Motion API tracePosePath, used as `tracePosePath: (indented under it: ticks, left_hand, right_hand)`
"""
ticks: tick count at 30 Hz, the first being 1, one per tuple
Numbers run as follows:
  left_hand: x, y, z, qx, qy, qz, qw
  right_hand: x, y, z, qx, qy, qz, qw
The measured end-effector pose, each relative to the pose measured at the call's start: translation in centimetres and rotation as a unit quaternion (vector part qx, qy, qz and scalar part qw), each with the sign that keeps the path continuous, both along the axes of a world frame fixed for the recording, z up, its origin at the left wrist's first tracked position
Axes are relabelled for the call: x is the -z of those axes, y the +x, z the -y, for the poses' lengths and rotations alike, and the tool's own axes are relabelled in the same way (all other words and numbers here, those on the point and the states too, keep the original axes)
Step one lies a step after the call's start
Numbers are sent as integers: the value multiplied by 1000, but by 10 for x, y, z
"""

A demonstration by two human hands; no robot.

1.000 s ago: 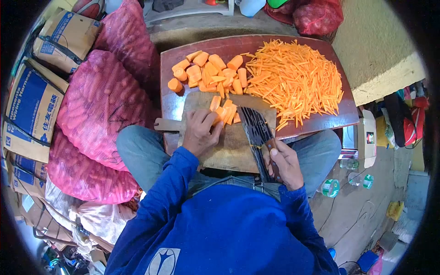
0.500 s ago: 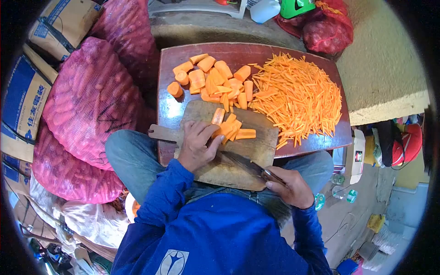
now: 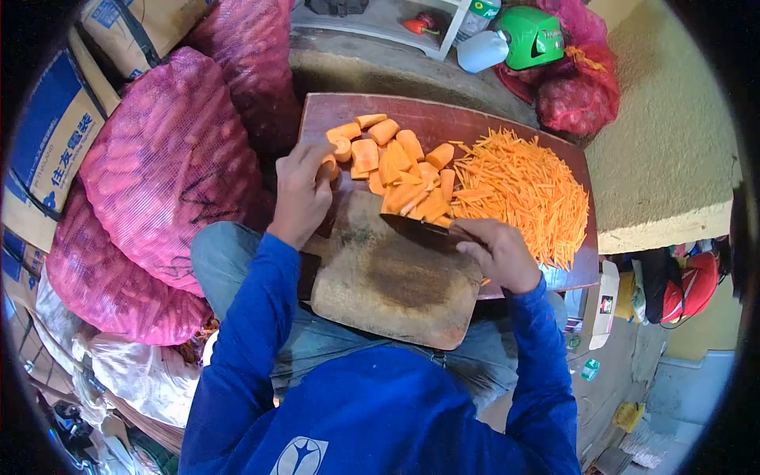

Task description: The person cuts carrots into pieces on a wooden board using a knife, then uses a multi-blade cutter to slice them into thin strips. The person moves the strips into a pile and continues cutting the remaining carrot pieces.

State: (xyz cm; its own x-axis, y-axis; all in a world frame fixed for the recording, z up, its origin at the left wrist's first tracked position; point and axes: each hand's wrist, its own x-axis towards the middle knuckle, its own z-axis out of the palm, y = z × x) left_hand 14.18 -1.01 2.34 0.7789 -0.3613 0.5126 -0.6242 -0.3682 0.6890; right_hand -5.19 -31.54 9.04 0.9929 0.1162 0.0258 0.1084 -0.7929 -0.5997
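My right hand [image 3: 500, 252] grips the handle of a knife, whose dark blade [image 3: 416, 229] lies at the far edge of the wooden cutting board [image 3: 396, 285], against flat carrot slices [image 3: 427, 204]. My left hand [image 3: 302, 190] is at the left end of the carrot chunks [image 3: 384, 131], its fingers around a carrot chunk [image 3: 329, 167] that they partly hide. Right of the chunks, a big heap of thin carrot strips [image 3: 526, 198] covers that side of the reddish table [image 3: 427, 112]. The near part of the board shows bare, stained wood.
Pink mesh sacks [image 3: 170, 166] bulge at the left beside cardboard boxes [image 3: 47, 142]. Behind the table are a green helmet-like object [image 3: 532, 38], a pale jug [image 3: 483, 52] and a red net bag [image 3: 582, 93]. A concrete wall [image 3: 665, 134] rises at the right.
My left hand has left the board and reached the chunks at the far left. The knife has moved to the board's far edge, and the slices have shifted off the middle toward the chunks.
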Motion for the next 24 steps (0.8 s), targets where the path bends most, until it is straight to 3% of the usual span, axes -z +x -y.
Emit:
tracePosePath:
  ticks: [2,10,12,14,16,21,24]
  left_hand:
    - [0,8,-2,-68,85,40,993]
    - [29,12,-3,-32,203,13,978]
    - [32,15,-3,-33,204,24,978]
    - [33,14,-3,-35,206,36,977]
    - [26,12,-2,-35,138,64,988]
    - [-6,-14,-5,-24,69,33,997]
    - [-8,-37,-2,7,34,1,999]
  right_hand:
    - [1,13,5,27,-13,-7,1000]
    - [-1,-12,0,77,99,-23,992]
    - [-5,-29,-19,112,138,-78,981]
    - [-5,-42,-35,105,111,-64,986]
    - [-6,-52,-47,77,31,-48,995]
    - [1,-67,-59,106,51,14,993]
    - [3,-72,-67,114,26,-59,991]
